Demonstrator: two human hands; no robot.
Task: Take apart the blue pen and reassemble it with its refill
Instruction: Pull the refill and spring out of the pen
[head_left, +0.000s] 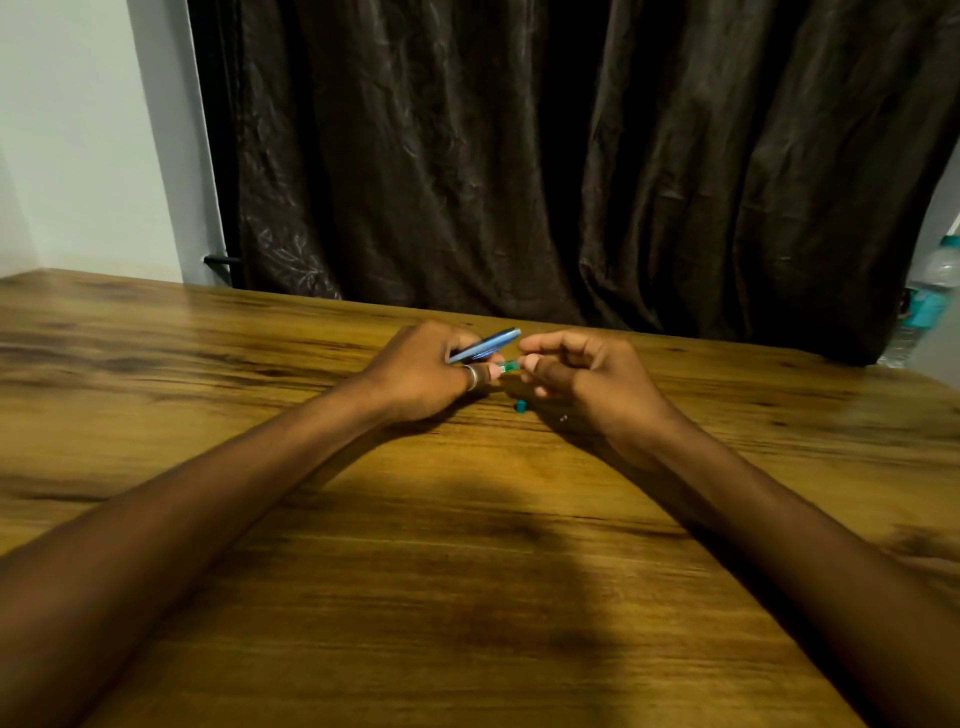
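Head view: at frame centre, the left hand (421, 371) grips the blue pen barrel (485, 345); the right hand (582, 376) pinches a small green piece (509, 368) above the wooden table (467, 571).

Dim warm light, soft arm shadows on table (311, 597), blurred bowed edges, dark curtain (519, 156)

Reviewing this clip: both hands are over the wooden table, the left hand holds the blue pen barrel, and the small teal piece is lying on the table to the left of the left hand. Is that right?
Not quite. In the head view the small teal piece lies on the table between the hands, just below the right hand, not left of the left hand. The rest holds: the left hand holds the blue pen barrel.
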